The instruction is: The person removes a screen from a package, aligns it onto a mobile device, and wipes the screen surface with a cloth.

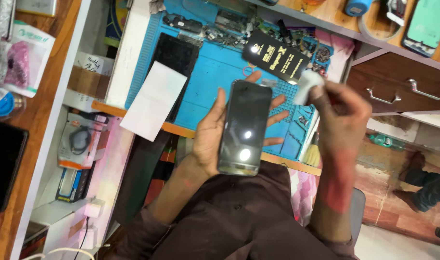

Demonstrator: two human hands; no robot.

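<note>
Cluttered blue work mat (215, 72) beneath left hand (215, 130) cradling phone (244, 127), right hand (340, 115) pinching white cloth (307, 85).

- Smartphone (245, 127) in left hand (211, 139): glass face, black, glossy; two bright lamp reflections on it.
- Wad (307, 86) pinched in right hand (342, 113), at 2 o'clock from phone: white, soft, matt; cloth or tissue, cannot tell which.
- Work mat (215, 72) at 12 o'clock: blue, matt, rubbery look, moulded ridges and small compartments.
- Sheet (154, 100) at 9 o'clock: white, smooth; paper or film, cannot tell which.
- Black card (276, 56) at 1 o'clock: glossy, glare spot on it.
- Drawer handles (427, 90) at 3 o'clock: shiny metal on brown wood fronts.
- Sleeves (229, 216) at 6 o'clock: dark brown cloth, matt.
</note>
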